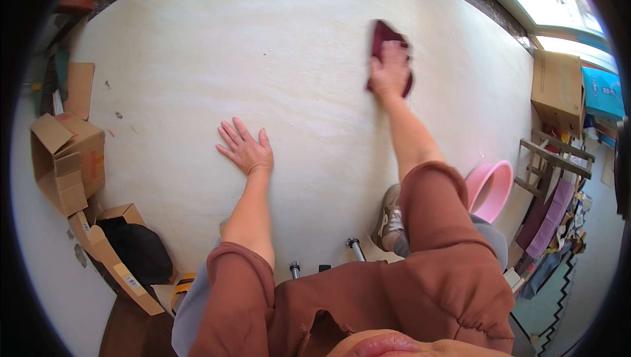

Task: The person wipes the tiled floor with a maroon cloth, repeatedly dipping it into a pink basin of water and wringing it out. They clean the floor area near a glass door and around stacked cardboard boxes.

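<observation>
Fingers spread, my left hand [247, 149] lies palm down on the pale, marble-patterned floor [296, 91], holding nothing. Farther out and to the right, my right hand [392, 69] presses on a dark maroon cloth [378, 37] that lies against the floor. The cloth shows beyond the fingertips and on both sides of the hand; the part beneath the palm is hidden. The right hand and the cloth are slightly blurred.
A pink plastic basin [504, 184] stands by my right knee. Open cardboard boxes [91, 160] and a black bag [135, 248] line the left side. At right are a cardboard box [557, 86], a wooden stool [557, 157] and folded cloths [551, 219]. Small debris [118, 115] dots the floor.
</observation>
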Demonstrator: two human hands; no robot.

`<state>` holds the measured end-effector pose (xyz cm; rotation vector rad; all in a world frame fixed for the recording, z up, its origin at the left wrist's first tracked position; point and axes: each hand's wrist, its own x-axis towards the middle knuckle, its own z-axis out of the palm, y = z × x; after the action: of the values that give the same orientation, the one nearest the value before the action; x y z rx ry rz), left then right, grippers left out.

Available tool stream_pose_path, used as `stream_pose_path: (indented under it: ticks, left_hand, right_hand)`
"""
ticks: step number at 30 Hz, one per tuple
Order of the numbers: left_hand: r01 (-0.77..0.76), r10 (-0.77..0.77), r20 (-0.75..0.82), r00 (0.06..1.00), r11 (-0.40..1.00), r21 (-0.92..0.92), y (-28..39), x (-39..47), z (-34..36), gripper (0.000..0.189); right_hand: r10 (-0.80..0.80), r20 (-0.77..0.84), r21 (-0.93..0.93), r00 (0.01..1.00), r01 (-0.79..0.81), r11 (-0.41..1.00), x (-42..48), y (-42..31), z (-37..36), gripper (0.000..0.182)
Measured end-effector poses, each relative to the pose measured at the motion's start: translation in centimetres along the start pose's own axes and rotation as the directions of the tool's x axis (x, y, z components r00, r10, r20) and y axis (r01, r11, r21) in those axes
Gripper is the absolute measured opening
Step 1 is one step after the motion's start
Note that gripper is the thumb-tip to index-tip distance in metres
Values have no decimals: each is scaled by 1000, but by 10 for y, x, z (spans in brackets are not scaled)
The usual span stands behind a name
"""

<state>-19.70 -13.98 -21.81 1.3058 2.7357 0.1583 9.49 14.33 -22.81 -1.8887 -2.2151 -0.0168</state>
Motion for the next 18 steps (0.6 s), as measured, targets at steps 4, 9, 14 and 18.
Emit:
stream_pose_path:
  ticks: [4, 9, 14, 18]
  left_hand:
    - [11, -11, 14, 1000, 1000, 10, -8, 0, 1, 85]
    - [-17, 18, 28, 999, 1000, -26, 7, 3, 3, 85]
    - [11, -10, 33, 999, 1000, -19, -2, 1, 1, 82]
    - [10, -10, 9, 1000, 1000, -4, -7, 3, 5, 81]
  right_hand:
    - [544, 24, -118, 839, -538, 835, 86, -2, 23, 77]
    - [-36, -53, 81, 998, 40, 996, 172, -124, 59, 55]
    - [-566, 88, 206, 820, 541, 815, 54, -309, 40, 64]
    - [-834, 85, 374, 545, 759, 533, -26, -290, 14, 64]
